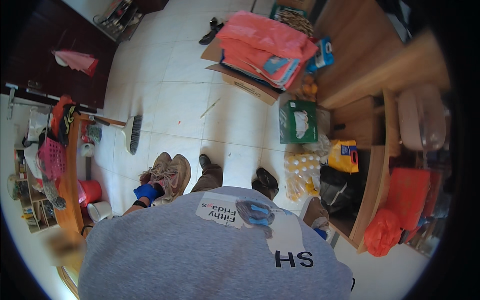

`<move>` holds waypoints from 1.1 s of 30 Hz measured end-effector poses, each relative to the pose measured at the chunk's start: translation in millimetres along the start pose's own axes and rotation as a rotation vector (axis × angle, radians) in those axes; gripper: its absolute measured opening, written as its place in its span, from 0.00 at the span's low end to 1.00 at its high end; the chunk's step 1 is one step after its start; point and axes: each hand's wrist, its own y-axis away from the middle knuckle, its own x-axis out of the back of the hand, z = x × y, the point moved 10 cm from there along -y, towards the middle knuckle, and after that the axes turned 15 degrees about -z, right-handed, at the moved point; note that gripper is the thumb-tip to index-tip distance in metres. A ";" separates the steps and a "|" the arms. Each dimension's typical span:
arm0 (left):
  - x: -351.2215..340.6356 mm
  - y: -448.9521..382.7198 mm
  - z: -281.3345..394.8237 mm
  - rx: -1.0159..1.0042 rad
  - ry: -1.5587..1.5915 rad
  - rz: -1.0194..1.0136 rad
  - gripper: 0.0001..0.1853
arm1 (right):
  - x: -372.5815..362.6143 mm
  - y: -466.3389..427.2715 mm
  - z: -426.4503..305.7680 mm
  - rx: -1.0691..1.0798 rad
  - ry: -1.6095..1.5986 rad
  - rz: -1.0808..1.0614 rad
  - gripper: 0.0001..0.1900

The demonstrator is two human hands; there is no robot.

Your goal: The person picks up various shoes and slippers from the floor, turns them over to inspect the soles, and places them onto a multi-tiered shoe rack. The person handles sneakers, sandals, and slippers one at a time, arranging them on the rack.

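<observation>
My left hand (144, 193), in a blue glove with a dark band at the wrist, grips a pair of worn, dirty lace-up sneakers (174, 178) with pinkish-red trim. They hang beside my left leg. At my right side, my right hand (321, 233) shows only as a bit of blue glove past my grey shirt (210, 251). Against it is a brownish-grey shoe with a pale sole edge (314, 210); its lower part and my fingers are mostly hidden. My feet, in black shoes (267, 178), stand on the tiles.
Ahead stands an open cardboard box (247, 88) heaped with pink-red plastic packaging. A green carton (299, 122), bottle pack (302, 165) and yellow bag (343, 155) line the wooden cabinet (375, 176) at right. Left are a broom (132, 135), red bucket (90, 192) and white bin (99, 211).
</observation>
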 end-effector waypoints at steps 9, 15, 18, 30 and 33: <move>-3.7 -94.9 -134.3 0.136 0.137 -0.089 0.26 | 8.3 -1.8 -192.8 0.052 -0.708 -0.170 0.18; 54.4 -132.7 -165.4 0.151 0.165 -0.039 0.26 | 1.6 7.3 -327.0 0.154 -1.099 -0.331 0.20; 91.5 -148.7 -162.2 0.126 0.181 0.048 0.26 | -1.6 -10.1 -391.3 0.241 -1.040 -0.400 0.22; 197.1 -282.9 -139.3 0.151 0.265 0.056 0.24 | 30.4 -59.2 -667.5 0.263 -0.979 -0.483 0.22; 245.8 -309.7 -143.3 0.159 0.246 -0.043 0.24 | 48.8 -69.7 -751.2 0.256 -0.959 -0.487 0.22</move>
